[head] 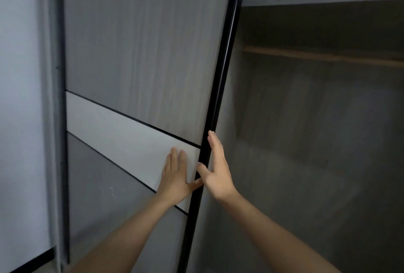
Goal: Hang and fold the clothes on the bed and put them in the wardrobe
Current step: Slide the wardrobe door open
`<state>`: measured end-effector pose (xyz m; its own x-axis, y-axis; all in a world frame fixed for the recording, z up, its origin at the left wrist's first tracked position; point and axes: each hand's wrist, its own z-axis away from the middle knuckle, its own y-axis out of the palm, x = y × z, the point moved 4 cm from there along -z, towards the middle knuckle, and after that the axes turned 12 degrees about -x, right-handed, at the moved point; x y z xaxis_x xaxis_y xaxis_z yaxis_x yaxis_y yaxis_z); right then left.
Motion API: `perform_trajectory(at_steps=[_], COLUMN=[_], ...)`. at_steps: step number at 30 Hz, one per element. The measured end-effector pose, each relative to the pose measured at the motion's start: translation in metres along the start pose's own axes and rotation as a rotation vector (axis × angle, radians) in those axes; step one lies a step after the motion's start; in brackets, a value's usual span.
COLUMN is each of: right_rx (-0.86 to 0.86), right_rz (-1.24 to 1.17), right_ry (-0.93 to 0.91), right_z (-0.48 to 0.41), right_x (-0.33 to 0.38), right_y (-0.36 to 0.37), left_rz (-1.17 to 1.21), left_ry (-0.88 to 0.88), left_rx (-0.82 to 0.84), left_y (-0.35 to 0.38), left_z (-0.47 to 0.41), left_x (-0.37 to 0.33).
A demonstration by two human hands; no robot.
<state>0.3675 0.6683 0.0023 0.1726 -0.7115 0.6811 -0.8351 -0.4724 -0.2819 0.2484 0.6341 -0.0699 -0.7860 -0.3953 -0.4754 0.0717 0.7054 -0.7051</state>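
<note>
Head view: left hand (175, 178) flat on wood-grain sliding door (142, 54), right hand (216, 174) straight-fingered against its glossy black edge (227, 54); wardrobe (317, 119) inside dim.

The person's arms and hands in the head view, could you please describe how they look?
Both forearms are bare, no sleeve in view. The left hand and right hand are ungloved; no ring, watch or bracelet shows on the visible sides.

We see a dim, softly blurred view; the wardrobe (317, 130) interior sinks into shadow, and straight lines lean near the edges.
</note>
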Motion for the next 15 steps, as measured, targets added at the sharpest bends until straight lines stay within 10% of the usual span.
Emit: perform_trajectory(at_steps=[15], right_rx=[0.17], right_rz=[0.427], right_ry=[-0.007], right_z=[-0.024], right_x=[0.0], right_y=[0.028], left_rz=[-0.025], left_ry=[-0.143], left_rx=[0.02], left_y=[-0.016], left_z=[-0.029], left_x=[0.036])
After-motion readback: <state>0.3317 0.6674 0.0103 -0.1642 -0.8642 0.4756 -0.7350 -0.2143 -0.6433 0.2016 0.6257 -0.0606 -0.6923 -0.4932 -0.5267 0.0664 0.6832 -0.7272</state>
